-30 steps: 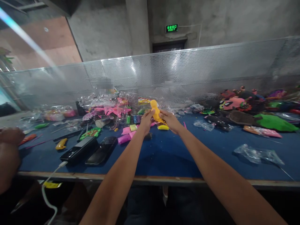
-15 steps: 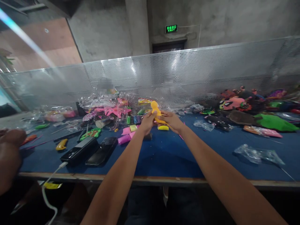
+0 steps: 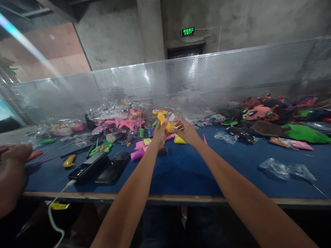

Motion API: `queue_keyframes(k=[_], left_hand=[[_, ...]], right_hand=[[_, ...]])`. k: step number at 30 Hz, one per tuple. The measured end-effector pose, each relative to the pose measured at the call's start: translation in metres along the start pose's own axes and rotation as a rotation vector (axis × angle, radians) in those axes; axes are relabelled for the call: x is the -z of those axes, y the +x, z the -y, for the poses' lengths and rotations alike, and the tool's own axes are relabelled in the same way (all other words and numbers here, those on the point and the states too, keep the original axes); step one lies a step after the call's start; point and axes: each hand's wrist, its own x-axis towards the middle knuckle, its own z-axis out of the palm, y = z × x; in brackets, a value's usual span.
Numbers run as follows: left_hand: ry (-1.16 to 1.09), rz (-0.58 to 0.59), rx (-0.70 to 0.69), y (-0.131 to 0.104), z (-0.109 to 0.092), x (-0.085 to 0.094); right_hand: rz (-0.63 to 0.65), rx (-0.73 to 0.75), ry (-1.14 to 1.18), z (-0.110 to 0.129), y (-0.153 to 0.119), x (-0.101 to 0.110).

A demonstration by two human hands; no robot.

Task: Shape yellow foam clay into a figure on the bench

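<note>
A yellow clay figure [image 3: 168, 126] with a rounded top is held up over the middle of the table, tilted to the left. My left hand [image 3: 159, 135] is closed round its left side. The fingers of my right hand [image 3: 186, 131] pinch its lower right part. Just beneath the hands lies a yellow packet [image 3: 179, 140]. Pink and purple clay packets [image 3: 138, 154] rest to the left of my left hand, and a small dark cylinder [image 3: 163, 151] lies by my left wrist.
A black phone [image 3: 113, 167] and a cabled black device [image 3: 88, 167] lie front left. Another person's hand [image 3: 18, 153] is at far left. Crumpled plastic [image 3: 287, 168] lies right. Plush-like pieces [image 3: 305, 133] sit back right. A perforated metal screen [image 3: 222, 75] stands behind the blue table [image 3: 181, 179].
The yellow figure has tipped over to the left and sits slightly lower. My right hand has shifted a little left with it. The other person's hand has moved slightly right.
</note>
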Motion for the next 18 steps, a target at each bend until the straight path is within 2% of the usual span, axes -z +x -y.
queue_keyframes(k=[7,12,16,18], left_hand=[[-0.012,-0.018,0.076,-0.001,0.005,-0.004],[-0.024,0.05,0.118,-0.001,0.002,-0.004],[-0.023,0.051,0.075,-0.002,0.002,-0.005],[-0.009,0.049,0.052,-0.003,0.001,-0.006]], right_hand=[[0.006,0.19,-0.188,0.0,-0.007,-0.01],[-0.077,0.143,-0.092,-0.001,-0.007,-0.013],[-0.075,0.129,0.012,0.001,-0.008,-0.015],[-0.099,0.074,0.079,0.0,-0.008,-0.015]])
